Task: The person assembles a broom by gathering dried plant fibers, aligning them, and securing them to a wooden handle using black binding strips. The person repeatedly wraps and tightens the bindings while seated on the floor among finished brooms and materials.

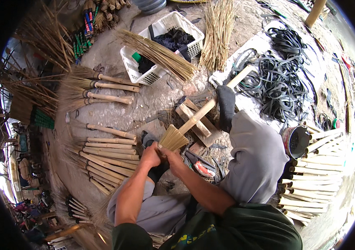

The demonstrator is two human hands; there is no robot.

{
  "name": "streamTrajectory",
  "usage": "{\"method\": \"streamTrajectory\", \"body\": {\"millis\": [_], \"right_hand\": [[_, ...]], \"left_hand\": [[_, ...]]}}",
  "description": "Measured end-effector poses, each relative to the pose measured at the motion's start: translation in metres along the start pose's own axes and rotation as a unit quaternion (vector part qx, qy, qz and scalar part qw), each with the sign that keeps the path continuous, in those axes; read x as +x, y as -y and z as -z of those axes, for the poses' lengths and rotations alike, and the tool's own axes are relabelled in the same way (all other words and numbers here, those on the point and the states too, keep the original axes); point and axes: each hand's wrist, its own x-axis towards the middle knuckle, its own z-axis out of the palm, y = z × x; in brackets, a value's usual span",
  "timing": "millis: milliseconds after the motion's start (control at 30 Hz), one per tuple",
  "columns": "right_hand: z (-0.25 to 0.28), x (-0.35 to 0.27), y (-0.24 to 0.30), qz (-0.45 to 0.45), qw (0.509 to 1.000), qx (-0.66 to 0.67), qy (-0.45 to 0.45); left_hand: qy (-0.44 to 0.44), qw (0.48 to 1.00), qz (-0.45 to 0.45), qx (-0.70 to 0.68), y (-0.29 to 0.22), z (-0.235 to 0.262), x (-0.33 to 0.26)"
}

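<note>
In front of me a straw broom (175, 139) lies slantwise, its pale bamboo handle (202, 110) running up to the right. My left hand (150, 156) and my right hand (172, 158) are side by side at the lower left end of its straw fan, both closed on the straw. Their fingertips are partly hidden, as is the straw beyond them. A foot in a dark sock (226, 104) rests against the handle, beside wooden blocks (193, 118). The other dark-covered foot (147, 139) is just beyond my left hand.
Finished-looking brooms (110, 156) lie in rows at left. A straw bundle (156, 54) lies across a white basket (196, 48) holding dark material; another bundle (218, 35) is beside it. Black strips (281, 79) pile at right, above a round tin (297, 141) and bamboo handles (312, 183).
</note>
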Motion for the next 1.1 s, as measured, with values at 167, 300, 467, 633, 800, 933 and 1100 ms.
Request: {"method": "streamTrajectory", "body": {"millis": [167, 300, 467, 633, 800, 933, 1100], "right_hand": [[-0.010, 0.002, -0.013, 0.143, 0.989, -0.019, -0.014], [0.005, -0.005, -0.010, 0.151, 0.987, -0.029, 0.042], [0.026, -0.012, 0.002, 0.077, 0.984, -0.152, 0.055], [0.045, -0.009, 0.002, -0.036, 0.994, -0.007, 0.106], [0.052, -0.001, -0.001, -0.068, 0.991, 0.011, 0.112], [0.023, -0.001, -0.005, -0.008, 1.000, 0.011, 0.024], [-0.015, -0.003, 0.005, 0.036, 0.999, 0.016, -0.022]], "left_hand": [[0.032, 0.999, 0.018, 0.011, 0.011, -0.006, 0.012], [0.111, 0.992, -0.014, -0.058, 0.015, 0.003, 0.020], [0.085, 0.990, -0.052, -0.097, 0.007, 0.007, 0.013], [0.110, 0.982, -0.080, -0.128, 0.003, 0.011, 0.011], [0.091, 0.985, -0.076, -0.127, 0.006, 0.009, 0.009], [0.036, 0.998, -0.034, -0.048, 0.016, -0.008, 0.008], [0.051, 0.992, -0.067, -0.090, 0.036, -0.025, 0.026]]}}
